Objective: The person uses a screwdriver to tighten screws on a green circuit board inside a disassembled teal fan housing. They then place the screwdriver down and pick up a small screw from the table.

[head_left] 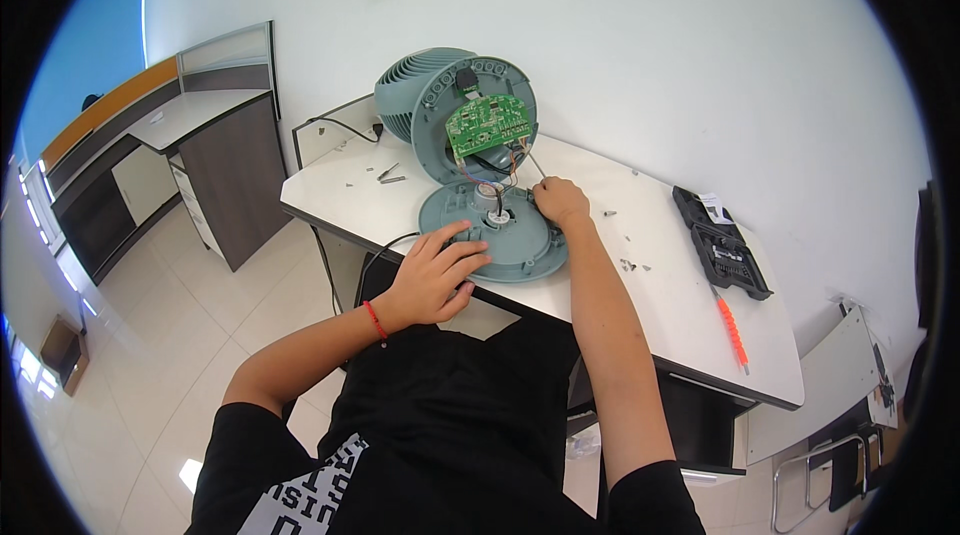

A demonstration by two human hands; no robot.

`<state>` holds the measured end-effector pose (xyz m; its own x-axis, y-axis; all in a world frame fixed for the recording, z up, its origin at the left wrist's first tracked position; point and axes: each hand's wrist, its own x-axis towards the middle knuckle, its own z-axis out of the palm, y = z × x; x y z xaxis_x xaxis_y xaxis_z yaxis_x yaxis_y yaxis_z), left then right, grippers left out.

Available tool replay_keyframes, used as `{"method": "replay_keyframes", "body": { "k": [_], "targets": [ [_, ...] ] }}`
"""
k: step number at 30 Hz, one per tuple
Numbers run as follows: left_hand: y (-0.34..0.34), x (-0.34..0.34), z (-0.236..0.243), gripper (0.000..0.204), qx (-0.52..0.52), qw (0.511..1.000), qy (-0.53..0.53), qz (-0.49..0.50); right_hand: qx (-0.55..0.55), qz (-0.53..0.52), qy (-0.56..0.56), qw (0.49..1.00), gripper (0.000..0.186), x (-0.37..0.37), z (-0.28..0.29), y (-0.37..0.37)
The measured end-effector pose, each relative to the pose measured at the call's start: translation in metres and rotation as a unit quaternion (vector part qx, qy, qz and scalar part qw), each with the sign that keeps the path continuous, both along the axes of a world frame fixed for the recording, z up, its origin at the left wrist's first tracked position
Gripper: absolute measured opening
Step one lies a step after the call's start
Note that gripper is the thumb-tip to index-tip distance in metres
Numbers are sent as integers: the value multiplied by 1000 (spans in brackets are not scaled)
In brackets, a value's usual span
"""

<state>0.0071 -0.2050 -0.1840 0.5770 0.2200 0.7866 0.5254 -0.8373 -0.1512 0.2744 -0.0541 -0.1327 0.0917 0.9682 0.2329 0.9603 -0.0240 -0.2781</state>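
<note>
Record at far left a desk (pixel 240 175) with a dark side panel, set well apart from the white table (pixel 330 195). Find next, on that table, loose metal pieces (pixel 389 174), then a grey-green fan housing (pixel 425 135), tipped up with its opened face toward the near edge. Observe below it the left hand (pixel 435 273), fingers spread, tips resting on the left near part of the round base (pixel 520 253) (cannot tell whether gripping under the rim with the thumb). Locate that base roughly flat between both hands, in front of the housing: rightward of the left fingers, leftward and bodyward of the right. Note above it an exposed green circuit board (pixel 490 125), with thin wires (pixel 514 173) running down toward the base. Log the right hand (pixel 562 202) at the base's far right edge, fingers curled closed, apparently around a thin metal rod (pixel 538 167). Read the rod's long axis as slanting up, leftward and away from the knuckles, toward the board's lower right corner; rate the right hand nearer to it, the left well apart. List farther right small loose parts (pixel 628 265), a black tool case (pixel 720 250) and an orange-handled tool (pixel 732 335) lying just beside it.
</note>
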Motion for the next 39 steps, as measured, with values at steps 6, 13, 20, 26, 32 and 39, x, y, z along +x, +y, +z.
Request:
{"method": "replay_keyframes", "body": {
  "k": [6, 13, 20, 26, 32, 39],
  "targets": [
    [0, 0, -1, 44, -13, 1000, 7, 6, -1, 2, -3, 1000, 45, 1, -1, 1],
    [0, -1, 0, 44, -14, 1000, 7, 7, 4, 2, 4, 1000, 44, -2, 3, -5],
    [0, -1, -2, 44, -13, 1000, 4, 6, -2, -4, 3, 1000, 45, -3, 4, -5],
    [1, -1, -1, 44, 3, 1000, 1, 0, -4, -3, -2, 1000, 45, -1, 3, -3],
    [2, -1, -2, 44, 0, 1000, 2, 1, 3, -1, -4, 1000, 44, -2, 2, -3],
    [1, -1, -2, 45, -6, 1000, 1, -2, 4, 0, -6, 1000, 44, -1, 1, -3]
  ]
}}
